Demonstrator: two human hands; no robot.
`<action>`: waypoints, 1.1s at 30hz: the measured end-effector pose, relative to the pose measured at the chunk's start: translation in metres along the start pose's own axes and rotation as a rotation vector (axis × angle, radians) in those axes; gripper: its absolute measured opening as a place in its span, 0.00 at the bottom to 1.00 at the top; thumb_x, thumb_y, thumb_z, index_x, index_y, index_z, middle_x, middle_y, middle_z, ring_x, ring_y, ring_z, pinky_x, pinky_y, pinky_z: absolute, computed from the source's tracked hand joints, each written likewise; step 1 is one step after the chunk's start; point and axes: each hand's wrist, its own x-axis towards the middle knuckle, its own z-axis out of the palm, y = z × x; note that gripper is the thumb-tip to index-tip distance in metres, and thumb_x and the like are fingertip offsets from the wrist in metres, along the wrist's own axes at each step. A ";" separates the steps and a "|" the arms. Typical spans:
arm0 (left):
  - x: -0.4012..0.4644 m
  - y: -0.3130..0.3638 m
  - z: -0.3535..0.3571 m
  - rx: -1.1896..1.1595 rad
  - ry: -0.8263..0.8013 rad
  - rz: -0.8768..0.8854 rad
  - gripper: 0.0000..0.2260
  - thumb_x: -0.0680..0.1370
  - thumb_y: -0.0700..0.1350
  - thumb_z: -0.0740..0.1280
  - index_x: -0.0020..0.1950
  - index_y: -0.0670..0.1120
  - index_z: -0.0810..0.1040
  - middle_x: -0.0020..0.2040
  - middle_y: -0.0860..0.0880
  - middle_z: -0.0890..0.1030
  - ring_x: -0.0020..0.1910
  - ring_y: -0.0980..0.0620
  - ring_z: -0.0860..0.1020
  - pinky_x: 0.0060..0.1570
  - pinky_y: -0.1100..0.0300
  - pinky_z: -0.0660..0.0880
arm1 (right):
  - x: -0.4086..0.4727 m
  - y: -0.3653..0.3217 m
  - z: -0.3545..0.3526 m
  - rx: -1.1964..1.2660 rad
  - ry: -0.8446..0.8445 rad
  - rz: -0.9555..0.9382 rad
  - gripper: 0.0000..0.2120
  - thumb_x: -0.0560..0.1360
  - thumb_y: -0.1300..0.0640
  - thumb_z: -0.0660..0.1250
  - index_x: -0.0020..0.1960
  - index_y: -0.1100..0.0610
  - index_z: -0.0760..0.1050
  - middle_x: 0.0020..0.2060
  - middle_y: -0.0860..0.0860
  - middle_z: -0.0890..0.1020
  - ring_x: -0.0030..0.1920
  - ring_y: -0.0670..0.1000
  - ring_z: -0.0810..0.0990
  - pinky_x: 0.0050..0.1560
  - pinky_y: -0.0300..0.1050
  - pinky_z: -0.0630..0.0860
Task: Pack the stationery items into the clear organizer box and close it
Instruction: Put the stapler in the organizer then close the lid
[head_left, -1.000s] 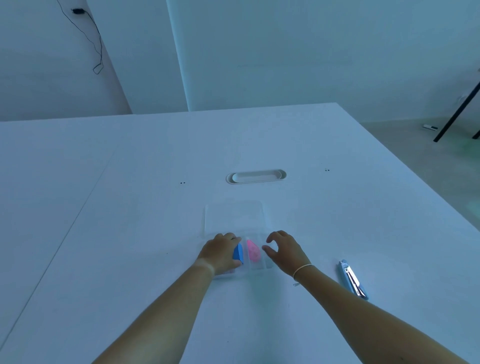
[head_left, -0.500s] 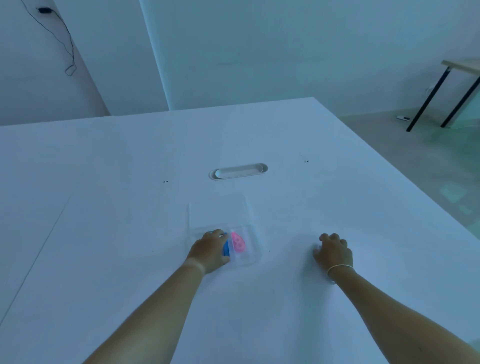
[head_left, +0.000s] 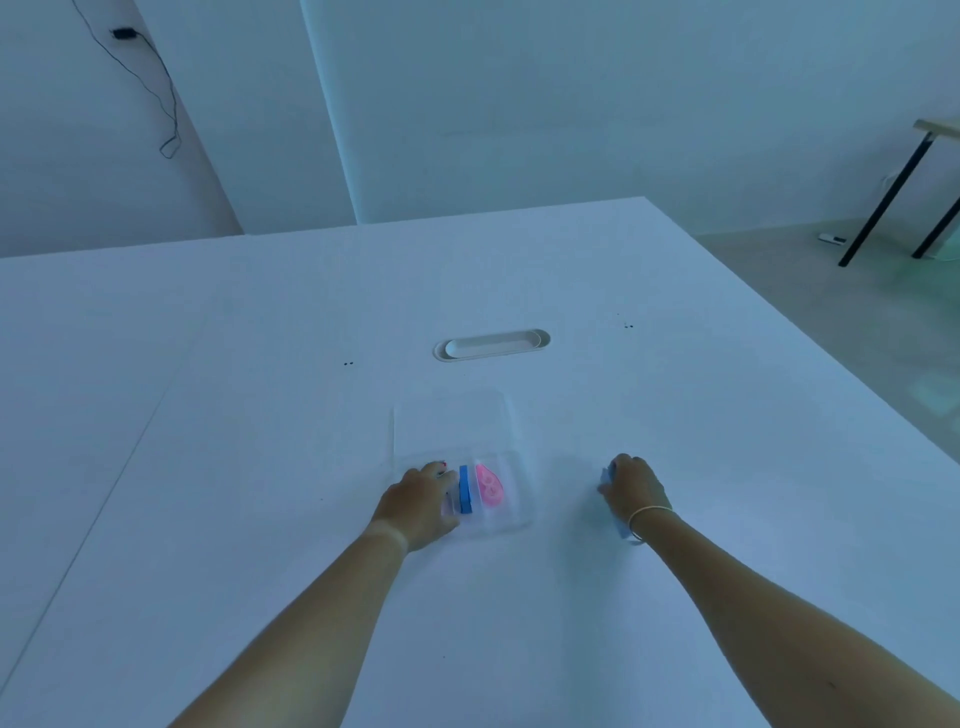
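Only the head view here, so one angle to go on. The clear organizer box (head_left: 511, 512) sits open on the white table (head_left: 260, 467), its lid (head_left: 449, 423) folded flat behind it. A blue item (head_left: 465, 496) stands on edge in one compartment, and a pink tape-shaped thing (head_left: 489, 486) lies in the next one to the right. The rightmost compartment looks free.

The left hand (head_left: 418, 501) rests on the box's left end, fingers curled over the wall, pinning it to the table rather than holding anything. The right hand (head_left: 635, 488) is well off to the right, fingers closed down around the pale blue stapler (head_left: 621, 527), which pokes out under the wrist. I can't tell whether it's lifted or on the table.

To do this step well, I'd say: get a firm pinch on the stapler's long sides, keep the left hand bracing the box so it doesn't skate, and turn the stapler to run along the free compartment so it drops in flat. If it sits proud, the lid probably won't shut.

Versus a second ago: the right hand was hovering right at the box's right edge and the stapler lay alone on the table. Half a second ago the hand had already landed on it. The left hand hasn't budged.
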 end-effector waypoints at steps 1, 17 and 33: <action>0.000 -0.002 -0.001 -0.006 0.006 -0.005 0.27 0.76 0.50 0.64 0.73 0.48 0.64 0.76 0.51 0.62 0.70 0.47 0.66 0.64 0.52 0.71 | 0.001 -0.010 0.001 0.019 -0.011 -0.019 0.15 0.76 0.59 0.64 0.59 0.65 0.72 0.59 0.62 0.75 0.59 0.61 0.76 0.59 0.50 0.72; 0.004 -0.040 -0.009 -0.016 -0.004 -0.054 0.27 0.76 0.51 0.63 0.74 0.48 0.62 0.73 0.51 0.65 0.67 0.48 0.67 0.61 0.53 0.72 | 0.004 -0.105 0.043 0.102 -0.081 -0.218 0.12 0.74 0.60 0.65 0.55 0.64 0.73 0.55 0.61 0.76 0.53 0.60 0.78 0.53 0.49 0.74; 0.007 -0.053 0.003 0.026 -0.062 -0.066 0.29 0.76 0.53 0.64 0.74 0.46 0.62 0.74 0.52 0.63 0.68 0.46 0.66 0.62 0.51 0.71 | 0.005 -0.098 0.061 0.057 0.033 -0.235 0.13 0.73 0.58 0.67 0.54 0.64 0.72 0.52 0.60 0.78 0.54 0.60 0.75 0.53 0.51 0.74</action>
